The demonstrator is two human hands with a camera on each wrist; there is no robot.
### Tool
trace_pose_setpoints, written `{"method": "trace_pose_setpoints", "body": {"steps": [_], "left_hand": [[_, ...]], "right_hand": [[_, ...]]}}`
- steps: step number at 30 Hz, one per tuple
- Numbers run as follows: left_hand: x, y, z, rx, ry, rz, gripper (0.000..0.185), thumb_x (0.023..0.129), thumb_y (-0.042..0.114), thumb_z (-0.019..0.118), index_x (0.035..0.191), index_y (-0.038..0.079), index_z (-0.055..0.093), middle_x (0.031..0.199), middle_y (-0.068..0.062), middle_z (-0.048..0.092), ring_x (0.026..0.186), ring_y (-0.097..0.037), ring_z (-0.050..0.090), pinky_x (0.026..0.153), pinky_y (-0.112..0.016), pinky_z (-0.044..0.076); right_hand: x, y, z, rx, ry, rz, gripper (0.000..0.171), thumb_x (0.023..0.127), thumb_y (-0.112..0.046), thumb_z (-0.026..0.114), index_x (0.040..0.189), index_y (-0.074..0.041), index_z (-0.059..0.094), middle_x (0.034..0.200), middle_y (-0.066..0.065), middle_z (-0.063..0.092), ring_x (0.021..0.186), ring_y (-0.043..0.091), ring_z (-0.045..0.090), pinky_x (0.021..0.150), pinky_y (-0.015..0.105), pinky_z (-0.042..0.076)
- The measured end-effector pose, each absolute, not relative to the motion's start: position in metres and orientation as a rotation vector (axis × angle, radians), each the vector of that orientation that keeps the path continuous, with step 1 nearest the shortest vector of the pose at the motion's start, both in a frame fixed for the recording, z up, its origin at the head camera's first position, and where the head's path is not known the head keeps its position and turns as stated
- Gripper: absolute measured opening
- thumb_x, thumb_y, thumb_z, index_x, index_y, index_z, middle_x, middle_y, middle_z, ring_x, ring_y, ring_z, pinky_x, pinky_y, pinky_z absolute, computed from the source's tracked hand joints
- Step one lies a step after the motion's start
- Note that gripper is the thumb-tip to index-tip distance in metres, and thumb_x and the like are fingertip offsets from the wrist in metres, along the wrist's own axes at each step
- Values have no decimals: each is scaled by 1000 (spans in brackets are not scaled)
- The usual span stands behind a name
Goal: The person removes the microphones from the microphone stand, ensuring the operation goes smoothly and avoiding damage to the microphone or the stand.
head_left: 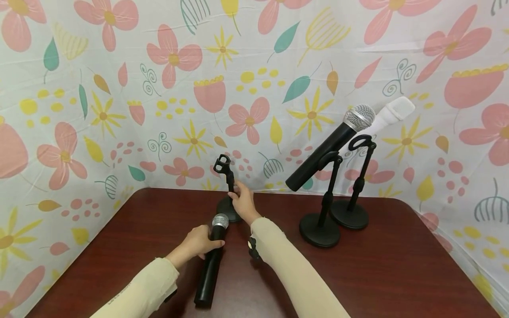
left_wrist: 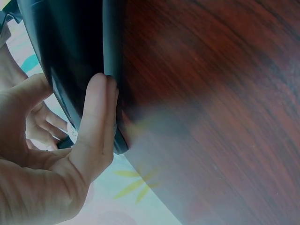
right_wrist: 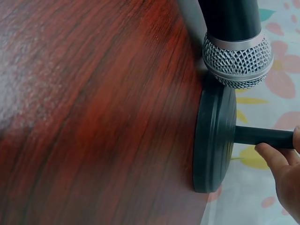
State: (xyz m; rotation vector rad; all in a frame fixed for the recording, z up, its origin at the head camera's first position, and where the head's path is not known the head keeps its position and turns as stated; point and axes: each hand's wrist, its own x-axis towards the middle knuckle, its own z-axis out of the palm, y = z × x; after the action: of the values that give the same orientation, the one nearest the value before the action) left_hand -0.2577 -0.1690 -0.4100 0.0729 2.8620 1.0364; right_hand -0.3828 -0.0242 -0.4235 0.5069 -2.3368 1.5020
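Note:
In the head view my left hand [head_left: 195, 242] grips a black microphone [head_left: 210, 269] by its body, thumb across the top. Its silver mesh head [right_wrist: 238, 61] points away from me and overlaps the near rim of a stand's base in the right wrist view. My right hand [head_left: 244, 204] pinches the pole of that small black microphone stand [head_left: 229, 182] from the right. The stand is upright on its round base [right_wrist: 215, 140], and its clip [head_left: 222, 164] at the top holds nothing. The left wrist view shows my left fingers [left_wrist: 96, 112] along the microphone's side.
On the right, two more black stands stand close together. The nearer [head_left: 320, 229] carries a tilted black microphone [head_left: 330, 148] with a silver head; a white microphone [head_left: 391, 112] rests tilted behind it, on the farther stand [head_left: 350, 215]. Flower-patterned cloth [head_left: 246, 57] hangs behind the dark red table [head_left: 262, 265].

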Motion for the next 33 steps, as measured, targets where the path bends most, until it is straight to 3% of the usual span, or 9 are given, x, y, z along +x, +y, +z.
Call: {"method": "trace_pose_setpoints", "body": {"steps": [14, 22, 29, 33], "left_hand": [[-259, -166, -414, 105, 2838, 1030, 34, 82, 22, 76, 86, -4, 55, 69, -12, 52, 43, -19, 59, 44, -32, 53], [-260, -166, -411, 82, 2832, 1032, 37, 83, 22, 75, 92, -8, 55, 70, -12, 54, 45, -20, 60, 45, -33, 54], [-261, -166, -412, 64, 2844, 1021, 37, 83, 23, 75, 94, -8, 56, 69, -12, 55, 43, -20, 60, 44, -33, 53], [-260, -166, -408, 39, 2846, 1002, 40, 83, 25, 75, 93, -8, 55, 68, -13, 54, 42, -20, 59, 42, -33, 52]], "right_hand": [[-381, -22, -424, 492, -2385, 1474, 28, 95, -7, 59, 123, -5, 59, 110, 20, 66, 105, 32, 63, 87, 45, 51], [-373, -18, -414, 502, -2616, 1438, 45, 98, -10, 55, 140, 0, 43, 125, 22, 58, 118, 35, 55, 95, 45, 47], [-366, -12, -407, 562, -2798, 1315, 38, 100, -8, 49, 136, 5, 43, 126, 24, 55, 118, 35, 54, 95, 45, 45], [-362, -5, -404, 607, -2854, 1274, 41, 101, -9, 47, 138, 7, 41, 134, 25, 49, 123, 36, 49, 98, 46, 44]]}}
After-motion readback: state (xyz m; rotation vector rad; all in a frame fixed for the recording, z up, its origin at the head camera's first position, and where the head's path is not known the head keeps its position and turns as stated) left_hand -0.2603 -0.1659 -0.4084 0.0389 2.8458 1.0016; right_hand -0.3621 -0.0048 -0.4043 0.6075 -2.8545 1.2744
